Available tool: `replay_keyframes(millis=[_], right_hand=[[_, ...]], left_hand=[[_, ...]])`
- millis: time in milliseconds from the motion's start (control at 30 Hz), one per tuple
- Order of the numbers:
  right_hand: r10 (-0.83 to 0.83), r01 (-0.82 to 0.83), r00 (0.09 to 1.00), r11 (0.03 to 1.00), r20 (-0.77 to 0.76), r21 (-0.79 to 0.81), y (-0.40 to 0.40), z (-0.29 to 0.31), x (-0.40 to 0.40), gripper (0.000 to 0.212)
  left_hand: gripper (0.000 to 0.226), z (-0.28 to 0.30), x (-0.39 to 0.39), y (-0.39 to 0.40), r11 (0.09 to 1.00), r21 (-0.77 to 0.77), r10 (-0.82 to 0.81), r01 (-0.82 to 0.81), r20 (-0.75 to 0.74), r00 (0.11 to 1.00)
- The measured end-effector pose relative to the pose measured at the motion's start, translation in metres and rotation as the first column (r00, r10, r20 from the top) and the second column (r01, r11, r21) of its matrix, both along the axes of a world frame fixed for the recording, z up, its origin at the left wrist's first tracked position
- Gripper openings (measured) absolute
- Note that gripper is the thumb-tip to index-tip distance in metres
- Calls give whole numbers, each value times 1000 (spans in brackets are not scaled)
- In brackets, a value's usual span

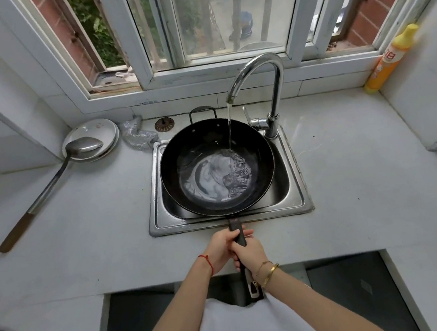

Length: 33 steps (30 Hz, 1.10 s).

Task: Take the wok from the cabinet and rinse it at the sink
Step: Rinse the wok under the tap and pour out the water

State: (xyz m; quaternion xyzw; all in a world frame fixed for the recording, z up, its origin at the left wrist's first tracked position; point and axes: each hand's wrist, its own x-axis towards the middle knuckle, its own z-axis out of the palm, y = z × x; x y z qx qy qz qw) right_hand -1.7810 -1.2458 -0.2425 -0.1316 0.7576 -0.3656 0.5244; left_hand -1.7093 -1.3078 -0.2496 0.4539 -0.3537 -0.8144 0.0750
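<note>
The black wok (180, 153) sits over the steel sink (158, 221), its long dark handle pointing back toward me. Water streams from the chrome tap (270, 77) into the wok and pools in its bottom. My left hand (221, 249) grips the handle from the left. Just behind it, my right hand (249, 251) grips the same handle. The handle's end shows below my right wrist.
On the white counter to the left lie a long metal ladle (50, 184) with a wooden grip and stacked plates (99, 130). A steel scourer (137, 135) lies behind the sink. A yellow detergent bottle (388, 61) stands at the far right by the window.
</note>
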Motion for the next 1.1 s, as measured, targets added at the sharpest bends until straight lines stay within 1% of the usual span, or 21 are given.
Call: replay_keyframes(millis=[200,300,367,433,467,533,567,667,700,733,767,800,833,867,900,967,1000,1067,1100], right_hand=[[54,-54,998,998,36,-15,2,0,5,11],[91,-90,995,996,30,-17,3,-1,6,14],[120,-120,992,993,25,-17,2,-2,6,11],[176,-176,984,984,36,-20,1,-3,3,14],[238,-237,971,971,28,-17,0,-3,-1,15],[422,-421,905,907,-61,32,-3,-1,-14,16],[497,-493,865,868,-72,65,-4,0,-23,19],[629,-630,775,763,55,148,-10,11,-54,24],[665,-664,744,727,61,177,-13,17,-66,26],[689,-678,725,706,23,206,-19,22,-78,29],[691,-665,720,713,-66,222,-25,27,-90,32],[666,-626,716,745,-207,231,-34,30,-103,33],[603,-569,704,795,-375,209,-43,35,-114,34],[505,-509,683,847,-527,152,-54,40,-125,33],[392,-454,672,888,-628,68,-64,46,-135,33],[213,-382,654,921,-726,-73,-91,56,-153,30],[164,-374,623,921,-765,-107,-107,58,-163,28],[140,-413,533,904,-834,-112,-141,62,-183,27],[152,-454,475,886,-867,-93,-158,63,-192,27]], left_hand=[[22,-5,1,3,997,-49,56,-52,91,994],[20,-8,3,4,997,-43,65,-61,111,992],[20,-9,4,4,997,-43,67,-62,113,991],[22,-8,5,4,997,-48,65,-59,116,991],[24,-8,4,3,997,-48,72,-66,120,990],[27,-6,3,3,995,-28,96,-94,118,988],[29,-7,3,3,994,-17,107,-106,116,987],[28,-8,2,3,995,-4,100,-100,118,988],[28,-9,2,2,996,-3,92,-92,118,989],[29,-10,2,1,996,-4,85,-85,116,990],[28,-10,2,1,997,-1,82,-82,108,991],[27,-9,2,0,996,6,84,-85,99,991],[27,-8,3,0,996,15,90,-92,91,992],[27,-7,4,-1,995,21,95,-97,88,992],[27,-5,4,-2,995,26,98,-101,84,992],[27,-5,5,-3,995,33,95,-98,80,992],[27,-5,5,-3,996,33,86,-89,83,993],[26,-6,5,-4,997,28,74,-77,92,993],[25,-6,5,-4,997,28,75,-78,93,993]])
